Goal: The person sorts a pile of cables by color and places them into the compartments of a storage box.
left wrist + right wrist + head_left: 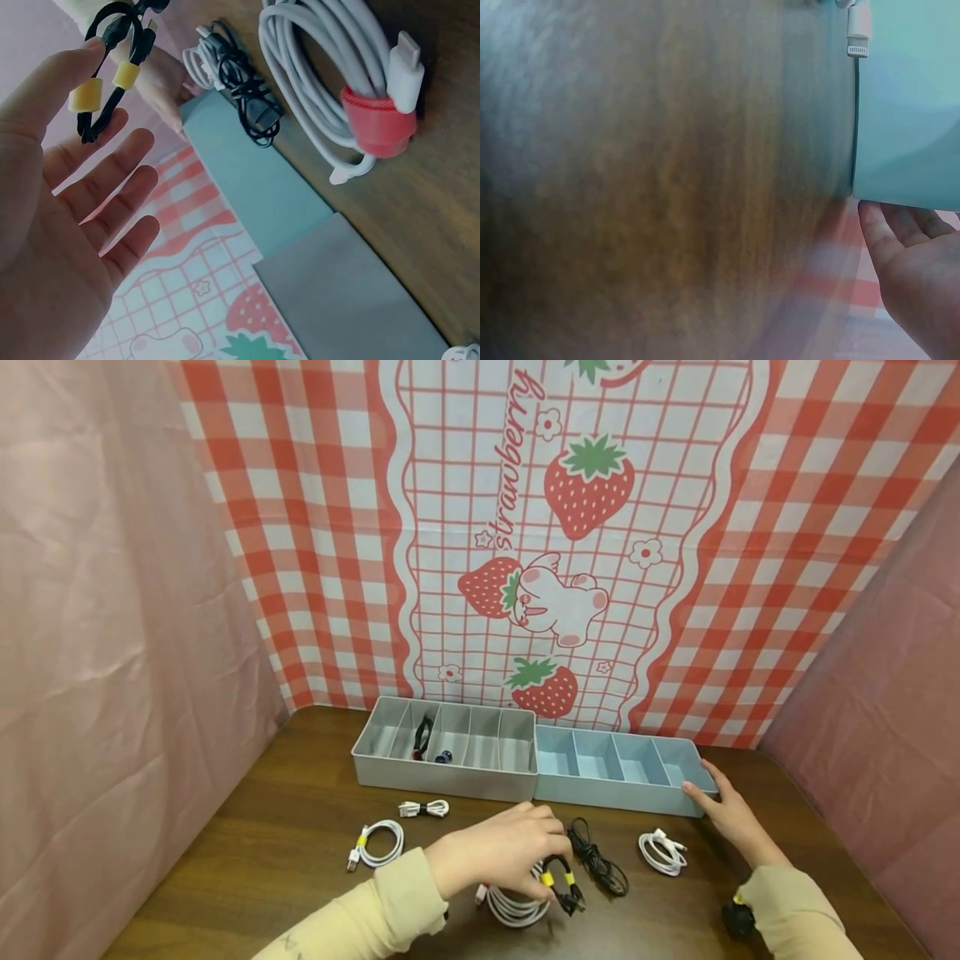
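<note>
While fingers (76, 155) pinch, black cable (111, 103) slants, plug (572, 903) down.

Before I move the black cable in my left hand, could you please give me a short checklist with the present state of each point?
1. Left hand grips the black cable: ok.
2. Both yellow bands are around that cable: ok.
3. Cable is over a box: not ok, it is held over the table, in front of the boxes.
4. Right hand touches the blue box: ok, at its right end.
5. Grey box stands end to end with the blue box: ok.
6. Small dark thing in the grey box is identified: cannot tell.
</note>
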`<action>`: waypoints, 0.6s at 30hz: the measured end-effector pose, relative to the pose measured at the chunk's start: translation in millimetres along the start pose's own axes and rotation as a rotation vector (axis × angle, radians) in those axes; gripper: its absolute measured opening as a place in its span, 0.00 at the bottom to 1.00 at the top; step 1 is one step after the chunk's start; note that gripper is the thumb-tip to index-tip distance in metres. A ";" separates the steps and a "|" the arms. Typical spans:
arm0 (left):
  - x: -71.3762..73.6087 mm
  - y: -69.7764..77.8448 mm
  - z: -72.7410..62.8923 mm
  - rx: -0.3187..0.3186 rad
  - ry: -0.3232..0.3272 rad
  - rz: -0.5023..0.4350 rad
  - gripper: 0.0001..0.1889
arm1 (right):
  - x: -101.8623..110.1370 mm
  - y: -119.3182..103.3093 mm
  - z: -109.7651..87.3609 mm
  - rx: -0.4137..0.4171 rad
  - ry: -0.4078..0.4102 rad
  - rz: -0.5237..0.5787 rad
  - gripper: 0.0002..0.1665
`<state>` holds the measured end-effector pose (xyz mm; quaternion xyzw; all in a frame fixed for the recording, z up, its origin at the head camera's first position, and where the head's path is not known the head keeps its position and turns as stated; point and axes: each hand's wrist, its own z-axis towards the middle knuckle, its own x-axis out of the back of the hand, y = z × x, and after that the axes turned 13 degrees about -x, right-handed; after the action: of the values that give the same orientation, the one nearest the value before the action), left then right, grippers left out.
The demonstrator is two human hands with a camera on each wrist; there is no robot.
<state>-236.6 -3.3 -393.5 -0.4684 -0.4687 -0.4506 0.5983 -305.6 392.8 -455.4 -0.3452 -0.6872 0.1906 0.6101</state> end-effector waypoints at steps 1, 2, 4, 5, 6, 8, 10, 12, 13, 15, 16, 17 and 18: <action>1.4 0.0 -0.4 0.002 0.005 0.003 0.21 | 0.0 -0.3 -0.3 -0.001 0.000 0.004 0.51; 2.5 -0.1 -0.7 0.006 0.010 0.010 0.21 | -0.1 -0.4 -0.4 -0.001 0.001 0.006 0.51; 4.6 -0.1 -1.4 0.010 0.015 0.030 0.21 | 0.0 -0.4 -0.4 -0.004 0.000 0.007 0.51; 5.7 -0.1 -1.7 0.013 0.016 0.038 0.21 | 0.0 -0.2 -0.3 -0.005 0.001 0.005 0.51; 6.7 -0.2 -2.0 0.015 0.017 0.044 0.22 | 0.0 0.0 -0.2 -0.007 0.002 0.004 0.51; 8.9 -0.6 -2.9 0.023 0.018 0.047 0.22 | 0.0 0.3 0.2 -0.011 0.001 0.002 0.51; 11.5 -1.1 -4.0 0.029 0.020 0.043 0.22 | 0.5 0.0 0.8 -0.013 -0.003 0.001 0.51; 13.8 -1.9 -5.0 0.034 0.023 0.039 0.22 | 0.5 0.0 1.2 -0.013 -0.003 0.001 0.51; 15.1 -2.2 -5.4 0.035 0.025 0.039 0.23 | 0.5 0.0 1.4 -0.012 -0.003 0.000 0.51; 17.1 -3.0 -5.9 0.035 0.031 0.042 0.22 | 0.4 0.1 1.7 -0.009 0.000 -0.005 0.51; 18.1 -3.4 -6.1 0.034 0.034 0.042 0.22 | 0.2 0.3 1.7 -0.009 0.002 -0.006 0.51; 18.9 -3.8 -6.3 0.033 0.037 0.043 0.22 | 0.0 0.5 1.7 -0.010 0.004 -0.007 0.51; 19.9 -4.1 -6.5 0.031 0.041 0.046 0.22 | -0.2 0.7 1.6 -0.009 0.006 -0.006 0.51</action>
<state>-236.6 -12.3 -374.1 -0.4605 -0.4525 -0.4390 0.6249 -307.0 393.5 -456.3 -0.3465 -0.6873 0.1844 0.6112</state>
